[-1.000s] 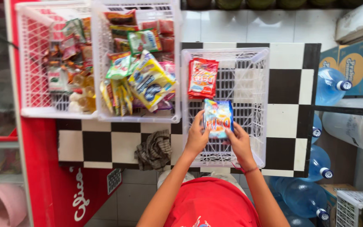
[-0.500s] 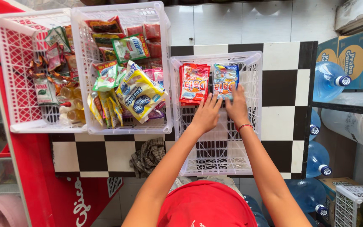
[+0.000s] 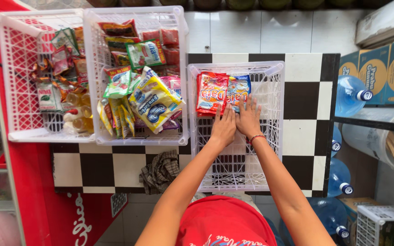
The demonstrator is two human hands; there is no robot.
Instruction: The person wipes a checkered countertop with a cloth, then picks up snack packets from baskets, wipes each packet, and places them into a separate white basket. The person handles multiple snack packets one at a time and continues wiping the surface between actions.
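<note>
A white plastic basket (image 3: 275,136) sits on a black-and-white checkered counter. At its far end a red snack packet (image 3: 210,92) and a blue snack packet (image 3: 238,89) lie side by side. My left hand (image 3: 224,128) lies flat on the basket floor, its fingertips at the red packet's near edge. Beside it, my right hand (image 3: 249,119) is also flat, fingers resting on the blue packet's lower part. A red thread bracelet is on that wrist. Neither hand grips anything.
Two more white baskets (image 3: 92,82) full of mixed snack packets and small bottles stand to the left. A red cooler (image 3: 28,191) is at far left and a crumpled checked cloth (image 3: 160,171) hangs off the counter's front. Water jugs (image 3: 349,95), cardboard boxes and a white crate (image 3: 384,223) are to the right.
Both hands carried the blue packet from the basket's middle to its far end, set it next to the red packet and let go. They now rest flat just below.
</note>
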